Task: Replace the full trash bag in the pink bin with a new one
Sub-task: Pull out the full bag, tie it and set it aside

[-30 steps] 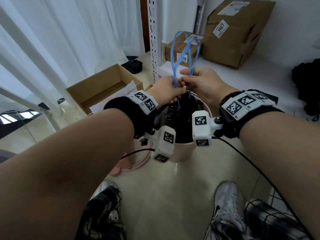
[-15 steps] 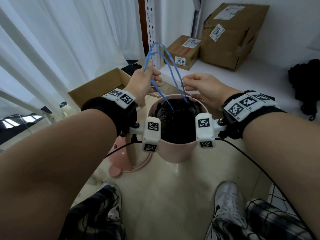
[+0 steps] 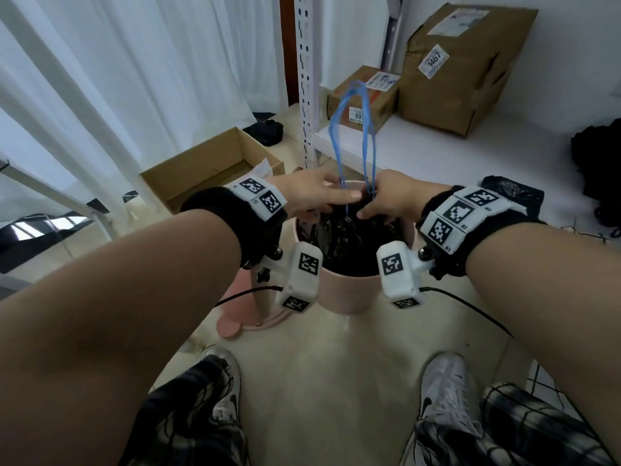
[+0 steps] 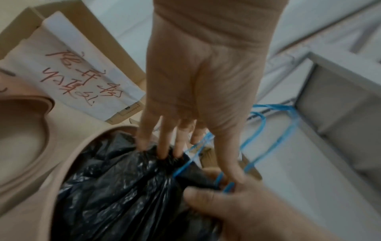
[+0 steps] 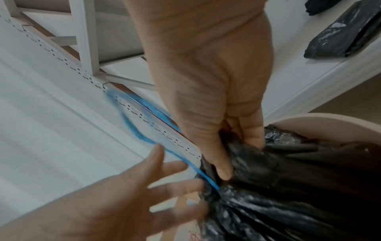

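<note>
Black, crinkled plastic fills the round pink bin (image 3: 349, 290): the full black trash bag (image 4: 128, 187) sits inside it on the pale floor, its mouth gathered into pleats at the middle, and two thin blue drawstring loops (image 3: 353, 129) rise upright from that gathered neck. The right hand (image 5: 206, 84) reaches down from the right side and pinches the bunched neck of the bag between its thumb and curled fingers, right where the blue strings come out. The left hand (image 4: 198, 84) comes in from the left with its fingers spread and fairly straight; their tips (image 4: 163, 150) press into the gathered plastic, and its thumb lies against the right hand's fingers beside the strings. Both wrists wear black bands with white blocks printed in square black-and-white codes. Behind the bin, an open brown cardboard box (image 3: 205, 166) holds a white paper sheet (image 4: 82, 68) with red handwritten characters. On the white shelf (image 3: 504, 156) a large taped carton (image 3: 463, 65) bears a label reading 1467.
</note>
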`<state>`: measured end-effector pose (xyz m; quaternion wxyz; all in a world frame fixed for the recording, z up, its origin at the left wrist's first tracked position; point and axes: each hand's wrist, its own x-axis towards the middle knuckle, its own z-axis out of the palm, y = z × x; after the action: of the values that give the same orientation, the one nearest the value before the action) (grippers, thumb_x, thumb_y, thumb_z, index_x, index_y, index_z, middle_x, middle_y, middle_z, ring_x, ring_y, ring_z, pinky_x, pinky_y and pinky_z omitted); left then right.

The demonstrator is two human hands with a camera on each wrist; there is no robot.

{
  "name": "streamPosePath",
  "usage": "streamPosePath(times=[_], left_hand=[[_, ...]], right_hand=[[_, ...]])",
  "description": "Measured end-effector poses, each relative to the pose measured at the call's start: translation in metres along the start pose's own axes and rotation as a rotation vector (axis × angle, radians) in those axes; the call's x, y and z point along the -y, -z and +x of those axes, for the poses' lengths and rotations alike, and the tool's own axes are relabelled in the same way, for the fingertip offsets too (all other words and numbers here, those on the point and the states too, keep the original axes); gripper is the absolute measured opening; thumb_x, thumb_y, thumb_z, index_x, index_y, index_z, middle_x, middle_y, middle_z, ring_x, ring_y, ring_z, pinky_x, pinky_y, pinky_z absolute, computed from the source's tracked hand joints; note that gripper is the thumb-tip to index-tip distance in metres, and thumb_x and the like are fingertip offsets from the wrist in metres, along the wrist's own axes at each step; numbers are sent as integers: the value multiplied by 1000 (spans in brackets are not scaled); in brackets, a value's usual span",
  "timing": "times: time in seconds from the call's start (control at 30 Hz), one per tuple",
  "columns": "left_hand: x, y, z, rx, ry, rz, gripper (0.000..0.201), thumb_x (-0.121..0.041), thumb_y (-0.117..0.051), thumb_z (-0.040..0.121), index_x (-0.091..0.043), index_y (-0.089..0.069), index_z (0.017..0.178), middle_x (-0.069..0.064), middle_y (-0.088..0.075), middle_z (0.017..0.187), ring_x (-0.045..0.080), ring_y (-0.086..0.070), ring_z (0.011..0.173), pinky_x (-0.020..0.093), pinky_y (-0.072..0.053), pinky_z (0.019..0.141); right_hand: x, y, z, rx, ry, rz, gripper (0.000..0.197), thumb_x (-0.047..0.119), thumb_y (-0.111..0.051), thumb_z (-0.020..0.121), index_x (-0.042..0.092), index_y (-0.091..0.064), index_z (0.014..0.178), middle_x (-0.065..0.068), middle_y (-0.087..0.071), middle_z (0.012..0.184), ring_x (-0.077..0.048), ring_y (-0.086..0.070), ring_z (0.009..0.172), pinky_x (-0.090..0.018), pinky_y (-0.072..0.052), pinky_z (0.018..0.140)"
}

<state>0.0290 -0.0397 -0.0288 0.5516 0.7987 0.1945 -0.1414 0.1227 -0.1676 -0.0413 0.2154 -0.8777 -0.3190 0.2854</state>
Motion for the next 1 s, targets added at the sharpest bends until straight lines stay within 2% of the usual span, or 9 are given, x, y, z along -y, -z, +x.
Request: streamPosePath(times=[0.07,0.17,0.27,0.33,0.5,0.63,0.77,0.9,1.0], left_hand=[[2,-10,1,56,15,64,12,-46,-57,88,-44,-49,96,-6,-48,121,17,-45,117,45,-45,98],[6,-18,14,-17,-24,-63,43,-54,-62,81,-29,-53,115,-3,-55,125,18,-52,120,39,-52,87],[10,-19,21,-44,-119,-207,15,-40,-67,81,-25,-67,83,5,-67,94,20,-62,94,37,-51,83],[12,-15,21,-97,-164,-255,27,-25,-65,87,-23,-68,60,3,-66,70,16,-60,70,29,-48,68],[9,-11,18,-96,-113,-540,14,-7,-44,84,-10,-57,80,5,-59,81,17,-54,71,25,-49,65],[7,-8,15,28,-199,-563,23,-4,-49,76,-12,-61,94,-1,-64,85,7,-60,72,17,-50,68],[8,-8,16,-191,-223,-394,18,-15,-61,90,-6,-52,103,4,-63,82,11,-61,70,23,-50,63],[9,-7,21,-324,-207,-388,25,-16,-43,99,-14,-48,74,3,-56,73,3,-54,46,23,-50,53],[5,-9,18,-244,-197,-468,31,-15,-35,102,-12,-48,74,3,-54,72,0,-52,38,21,-49,51]], right_hand=[[1,0,-2,22,-15,73,11,4,-70,79,5,-64,88,-5,-56,72,-12,-55,60,-15,-50,40],[1,1,-6,73,1,155,12,7,-71,80,11,-63,88,4,-63,67,-4,-59,57,-11,-49,45],[3,-2,-8,161,30,376,13,-4,-67,80,6,-66,89,-2,-67,74,-8,-63,65,-18,-58,65],[5,-4,-9,205,36,580,19,-11,-61,82,8,-63,80,0,-64,70,-8,-65,67,-17,-59,62],[11,-7,-1,85,26,899,24,-17,-57,81,6,-52,75,-7,-56,78,-14,-64,71,-18,-59,60],[10,-10,6,-41,74,908,18,-15,-58,82,3,-57,79,-9,-58,78,-18,-62,71,-19,-59,61],[9,-7,1,37,195,856,27,-19,-50,83,4,-62,89,-7,-62,77,-7,-65,58,-14,-55,62],[10,-7,2,-199,14,727,16,0,-62,86,11,-51,92,-7,-54,76,-13,-58,55,-26,-56,56],[7,-2,6,-306,-75,603,56,21,-72,82,12,-37,125,2,-49,83,-7,-52,61,-19,-45,51]])
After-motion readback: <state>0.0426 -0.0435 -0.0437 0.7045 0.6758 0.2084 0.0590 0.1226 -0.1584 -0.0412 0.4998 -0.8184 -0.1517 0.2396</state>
